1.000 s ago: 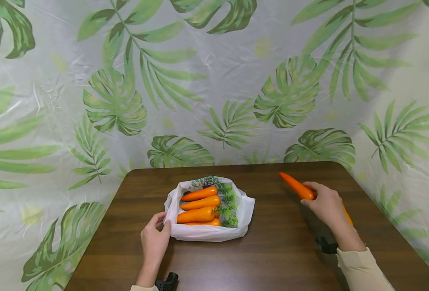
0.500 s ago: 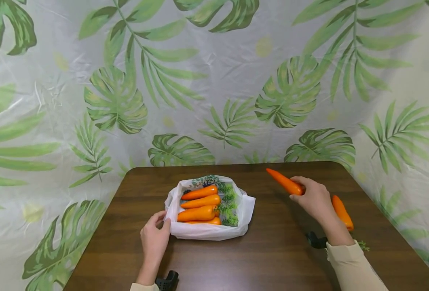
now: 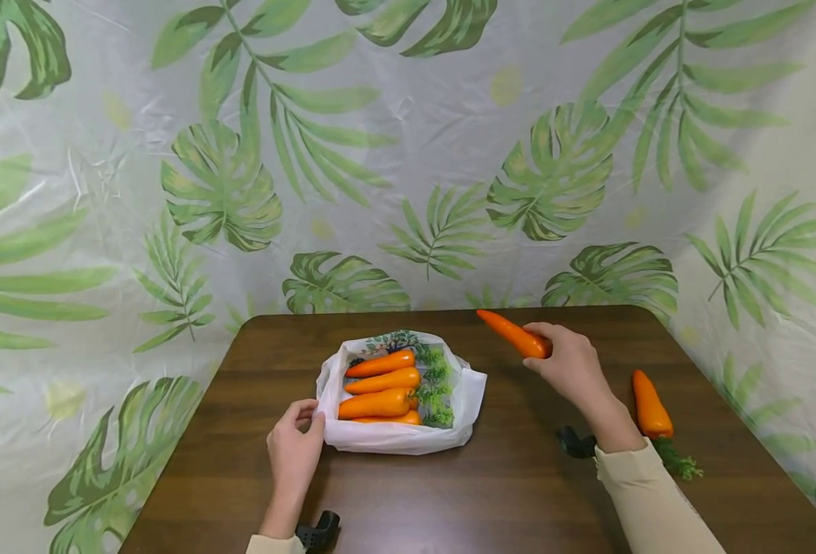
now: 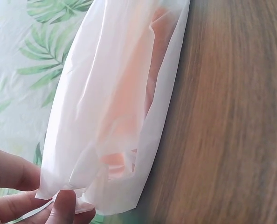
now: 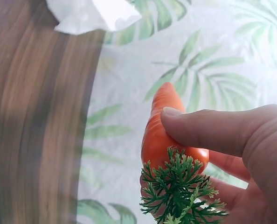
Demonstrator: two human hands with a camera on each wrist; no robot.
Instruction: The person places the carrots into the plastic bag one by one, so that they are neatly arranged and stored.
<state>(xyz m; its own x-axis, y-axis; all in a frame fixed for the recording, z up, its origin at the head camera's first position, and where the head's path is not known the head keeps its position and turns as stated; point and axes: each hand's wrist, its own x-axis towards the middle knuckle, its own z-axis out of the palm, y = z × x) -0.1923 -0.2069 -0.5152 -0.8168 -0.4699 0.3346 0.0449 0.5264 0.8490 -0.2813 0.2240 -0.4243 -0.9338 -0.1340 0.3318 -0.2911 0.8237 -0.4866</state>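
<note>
My right hand (image 3: 568, 365) grips a carrot (image 3: 514, 335) by its thick end, above the table right of the bag. In the right wrist view, the thumb lies across that carrot (image 5: 159, 126), and green fronds (image 5: 178, 186) stick out below. A white plastic bag (image 3: 394, 441) sits open on the table with several carrots (image 3: 376, 403) in it, tips to the left and green tops (image 3: 437, 388) to the right. My left hand (image 3: 295, 440) pinches the bag's left edge; in the left wrist view, thumb and fingers hold the thin plastic (image 4: 78, 182).
Another carrot (image 3: 651, 405) with a green top lies on the table at the right, beside my right forearm. The brown wooden table (image 3: 449, 500) ends at the back against a leaf-patterned sheet (image 3: 449, 154).
My right hand has carried its carrot leftward, closer to the bag, uncovering the carrot on the table at the right. The left hand has stayed at the bag's edge.
</note>
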